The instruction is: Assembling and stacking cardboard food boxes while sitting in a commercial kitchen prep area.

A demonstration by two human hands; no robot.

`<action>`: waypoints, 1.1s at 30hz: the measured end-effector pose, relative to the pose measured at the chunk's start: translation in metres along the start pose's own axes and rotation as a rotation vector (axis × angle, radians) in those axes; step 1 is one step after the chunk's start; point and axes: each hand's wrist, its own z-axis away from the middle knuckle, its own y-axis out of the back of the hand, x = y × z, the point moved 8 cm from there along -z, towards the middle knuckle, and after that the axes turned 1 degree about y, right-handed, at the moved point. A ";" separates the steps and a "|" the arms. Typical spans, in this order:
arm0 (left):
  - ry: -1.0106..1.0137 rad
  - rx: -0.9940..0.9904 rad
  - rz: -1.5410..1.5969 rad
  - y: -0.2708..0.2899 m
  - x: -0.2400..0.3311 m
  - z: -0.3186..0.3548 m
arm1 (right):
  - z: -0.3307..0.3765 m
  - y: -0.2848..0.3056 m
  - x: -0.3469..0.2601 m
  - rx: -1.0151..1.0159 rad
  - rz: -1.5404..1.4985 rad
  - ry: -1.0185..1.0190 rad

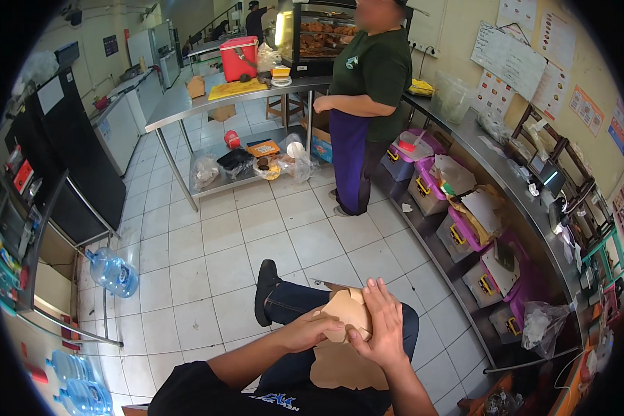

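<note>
Above my lap I hold a partly folded brown cardboard box [342, 313], its flaps standing at angles. My left hand [310, 333] is closed on its left side, the thumb lying along the near edge. On the right side, my right hand [383, 322] presses with long, straight fingers over the top, and its thumb hooks the near edge. Below the box, flat brown cardboard [347, 369] rests across my thighs; whether it is one sheet or several I cannot tell.
A person in a purple apron [350, 156] stands ahead beside a steel table [187, 107] carrying a red cooler [239, 58]. Along the right runs a steel counter [496, 163] with purple-lidded bins [457, 232] below. Large water bottles [112, 272] lie at the left.
</note>
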 end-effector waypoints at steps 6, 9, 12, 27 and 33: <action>-0.012 -0.087 0.051 -0.001 0.008 0.005 | 0.000 0.011 -0.003 -0.100 0.008 0.031; 0.074 -0.014 -0.051 -0.005 -0.001 0.005 | 0.010 0.011 -0.004 -0.138 0.080 0.068; 0.105 0.024 -0.060 -0.008 -0.004 0.006 | 0.021 0.009 -0.003 -0.147 0.034 0.048; -0.058 -0.633 0.536 0.009 0.024 -0.002 | 0.015 0.020 -0.026 0.048 -0.335 0.133; -0.163 -0.563 0.597 0.018 -0.022 0.013 | 0.052 0.005 -0.013 0.392 -0.654 -0.117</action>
